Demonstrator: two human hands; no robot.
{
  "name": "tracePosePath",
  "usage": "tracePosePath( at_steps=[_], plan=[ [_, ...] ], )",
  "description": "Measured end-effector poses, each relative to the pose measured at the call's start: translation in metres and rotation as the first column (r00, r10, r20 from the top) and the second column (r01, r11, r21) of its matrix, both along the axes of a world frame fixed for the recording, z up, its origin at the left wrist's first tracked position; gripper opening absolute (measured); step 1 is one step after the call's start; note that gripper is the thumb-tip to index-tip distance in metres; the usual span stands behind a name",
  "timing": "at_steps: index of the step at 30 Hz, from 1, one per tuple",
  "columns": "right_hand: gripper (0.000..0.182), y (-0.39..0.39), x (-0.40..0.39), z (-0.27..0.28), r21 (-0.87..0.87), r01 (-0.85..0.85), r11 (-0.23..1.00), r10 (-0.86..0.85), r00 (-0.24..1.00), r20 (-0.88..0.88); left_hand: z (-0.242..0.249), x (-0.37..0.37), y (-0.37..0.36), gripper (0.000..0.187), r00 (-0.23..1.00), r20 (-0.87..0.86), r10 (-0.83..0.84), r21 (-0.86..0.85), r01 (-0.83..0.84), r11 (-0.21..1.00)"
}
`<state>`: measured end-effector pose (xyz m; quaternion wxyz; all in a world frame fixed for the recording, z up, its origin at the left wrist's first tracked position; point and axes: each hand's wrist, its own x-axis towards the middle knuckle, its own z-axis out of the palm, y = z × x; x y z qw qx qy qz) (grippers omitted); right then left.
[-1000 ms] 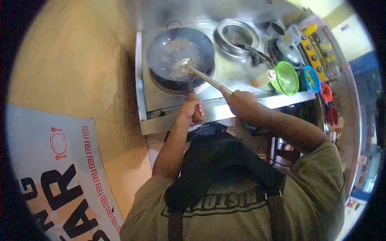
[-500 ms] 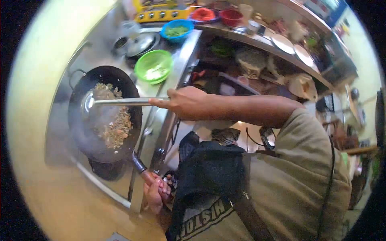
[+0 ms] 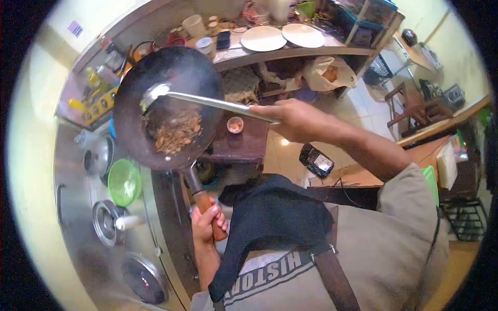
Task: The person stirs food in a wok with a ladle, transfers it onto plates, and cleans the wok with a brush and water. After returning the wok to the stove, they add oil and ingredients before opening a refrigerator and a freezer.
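My left hand (image 3: 208,222) is closed round the wooden handle of a dark wok (image 3: 127,129), which is held up off the stove. Browned, crumbly food (image 3: 176,135) lies in the lower part of the wok, and steam rises from it. My right hand (image 3: 290,119) grips a long metal ladle (image 3: 218,102), its index finger stretched along the shaft. The bowl of the ladle is inside the wok, above the food, near the far left wall.
The stove's bare burner (image 3: 109,223) and a green bowl (image 3: 124,182) are at left. Two white plates, one a near round plate (image 3: 263,39), rest on the back shelf among cups. A small cup of orange pieces (image 3: 235,125) stands beyond the wok. A phone-like device (image 3: 317,160) lies lower.
The wok has come off the burner and swung away from the stove toward the shelf with the plates, with the ladle still in it. My view has turned right.
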<state>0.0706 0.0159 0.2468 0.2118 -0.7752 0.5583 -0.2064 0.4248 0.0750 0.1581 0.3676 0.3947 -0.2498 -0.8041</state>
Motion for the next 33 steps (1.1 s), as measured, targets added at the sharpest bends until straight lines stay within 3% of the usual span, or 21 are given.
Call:
tracePosePath(
  at_steps=[1, 2, 5, 9, 10, 13, 15, 16, 17, 19, 23, 26, 28, 30, 33],
  plan=[
    [0.054, 0.004, -0.017, -0.001, 0.013, 0.01, 1.0, -0.011, 0.997, 0.079, -0.005, -0.01, -0.016, 0.024, 0.998, 0.005, -0.056, 0.001, 0.056, 0.998],
    [0.052, 0.004, -0.035, 0.001, 0.132, 0.129, 0.983, -0.13, 0.991, -0.001, -0.01, -0.024, -0.035, 0.025, 0.994, 0.019, -0.103, -0.002, 0.104, 0.995],
    [0.051, 0.0, -0.087, 0.0, 0.006, 0.255, 0.967, -0.255, 0.967, 0.013, -0.023, -0.084, -0.091, 0.025, 0.967, 0.067, -0.245, -0.016, 0.246, 0.969],
    [0.049, -0.029, -0.173, -0.02, -0.204, 0.386, 0.9, -0.423, 0.885, -0.193, -0.032, -0.169, -0.152, 0.023, 0.906, 0.169, -0.387, -0.075, 0.403, 0.912],
    [0.047, -0.038, -0.195, -0.018, -0.168, 0.448, 0.878, -0.478, 0.837, -0.266, -0.037, -0.197, -0.168, 0.023, 0.889, 0.189, -0.416, -0.098, 0.439, 0.893],
    [0.057, -0.055, -0.284, -0.057, -0.203, 0.434, 0.878, -0.471, 0.86, -0.198, -0.047, -0.275, -0.207, 0.024, 0.864, 0.248, -0.439, -0.134, 0.479, 0.867],
    [0.055, -0.049, -0.335, -0.075, -0.175, 0.414, 0.893, -0.428, 0.903, -0.044, -0.055, -0.325, -0.227, 0.024, 0.86, 0.282, -0.426, -0.136, 0.476, 0.869],
    [0.054, -0.059, -0.363, -0.08, -0.16, 0.394, 0.905, -0.394, 0.919, 0.035, -0.057, -0.352, -0.238, 0.024, 0.812, 0.418, -0.408, -0.17, 0.511, 0.843],
    [0.053, -0.078, -0.393, -0.079, -0.136, 0.41, 0.902, -0.411, 0.911, 0.021, -0.069, -0.379, -0.245, 0.025, 0.849, 0.362, -0.384, -0.152, 0.46, 0.875],
    [0.051, -0.076, -0.424, -0.084, -0.007, 0.496, 0.868, -0.496, 0.868, 0.021, -0.084, -0.424, -0.258, 0.026, 0.838, 0.419, -0.35, -0.179, 0.454, 0.873],
    [0.046, -0.104, -0.46, -0.086, -0.172, 0.451, 0.876, -0.444, 0.893, 0.079, -0.103, -0.457, -0.27, 0.027, 0.866, 0.349, -0.359, -0.175, 0.436, 0.883],
    [0.049, -0.129, -0.464, -0.082, 0.26, 0.379, 0.888, -0.459, 0.768, 0.448, -0.092, -0.467, -0.272, 0.027, 0.875, 0.292, -0.385, -0.086, 0.425, 0.901],
    [0.051, -0.147, -0.464, -0.074, 0.536, 0.227, 0.813, -0.558, 0.567, 0.606, -0.081, -0.481, -0.268, 0.027, 0.901, 0.199, -0.385, -0.041, 0.4, 0.916],
    [0.049, -0.164, -0.439, -0.092, 0.559, 0.06, 0.827, -0.537, 0.382, 0.753, -0.066, -0.48, -0.266, 0.027, 0.915, 0.113, -0.387, 0.033, 0.386, 0.922],
    [0.051, -0.173, -0.404, -0.1, 0.649, -0.116, 0.752, -0.593, 0.308, 0.744, -0.043, -0.471, -0.265, 0.027, 0.954, -0.022, -0.3, 0.113, 0.3, 0.947]
  ],
)
